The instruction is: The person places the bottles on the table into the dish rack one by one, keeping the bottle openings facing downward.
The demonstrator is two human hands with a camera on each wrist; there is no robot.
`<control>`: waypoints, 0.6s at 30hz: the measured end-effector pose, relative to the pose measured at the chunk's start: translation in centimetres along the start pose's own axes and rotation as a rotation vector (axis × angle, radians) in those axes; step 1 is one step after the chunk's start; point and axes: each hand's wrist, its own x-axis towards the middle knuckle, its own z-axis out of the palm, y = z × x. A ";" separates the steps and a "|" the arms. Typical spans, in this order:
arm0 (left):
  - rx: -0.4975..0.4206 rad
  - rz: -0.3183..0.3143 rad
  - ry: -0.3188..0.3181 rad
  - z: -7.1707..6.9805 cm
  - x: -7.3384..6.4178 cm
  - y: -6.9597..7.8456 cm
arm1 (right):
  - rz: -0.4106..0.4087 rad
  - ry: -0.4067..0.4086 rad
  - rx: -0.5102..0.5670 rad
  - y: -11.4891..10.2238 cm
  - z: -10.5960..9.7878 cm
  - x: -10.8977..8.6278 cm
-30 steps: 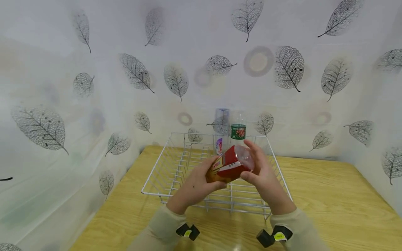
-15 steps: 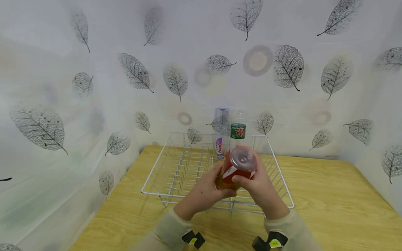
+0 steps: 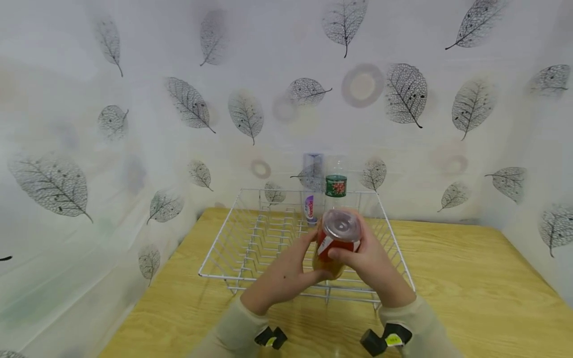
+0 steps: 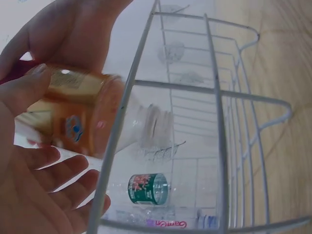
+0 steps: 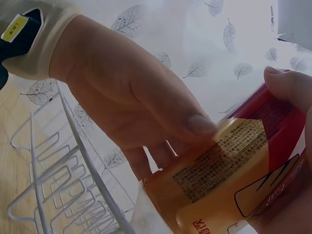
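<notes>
A clear plastic drink bottle [image 3: 341, 226] with a red and orange label is tipped base up over the wire rack [image 3: 241, 275], in the head view. My right hand [image 3: 373, 263] grips it near its base. My left hand [image 3: 284, 276] holds it lower down between thumb and fingers; the left wrist view shows those fingers loosely spread beside the bottle [image 4: 73, 109]. There its see-through neck points down towards the table, with no cap visible. The right wrist view shows the left thumb on the printed label [image 5: 224, 161] of the bottle.
In the rack's back part stand a green-labelled clear bottle [image 3: 335, 186] and a clear bottle with a purple and red logo [image 3: 310, 206]. The rack sits on a wood-grain table [image 3: 465, 268]. A leaf-patterned curtain [image 3: 277, 44] encloses the back and sides.
The bottle has turned from lying slanted to standing base up, and both hands have shifted slightly with it. The right fingers have closed in around its base end.
</notes>
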 end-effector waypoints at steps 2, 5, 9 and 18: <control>0.027 -0.038 -0.012 -0.4 -0.2 -0.1 | 0.020 0.009 -0.011 0.1 -0.4 0.0; 0.056 -0.111 -0.053 -1.4 -0.7 -0.5 | 0.028 0.007 0.002 0.4 -0.9 0.1; 0.104 -0.146 -0.079 -3.1 -1.3 -1.5 | 0.055 0.023 -0.010 0.5 -1.5 0.2; 0.247 -0.241 -0.027 -8.1 -3.0 -5.0 | 0.103 0.035 -0.037 0.6 -2.3 0.4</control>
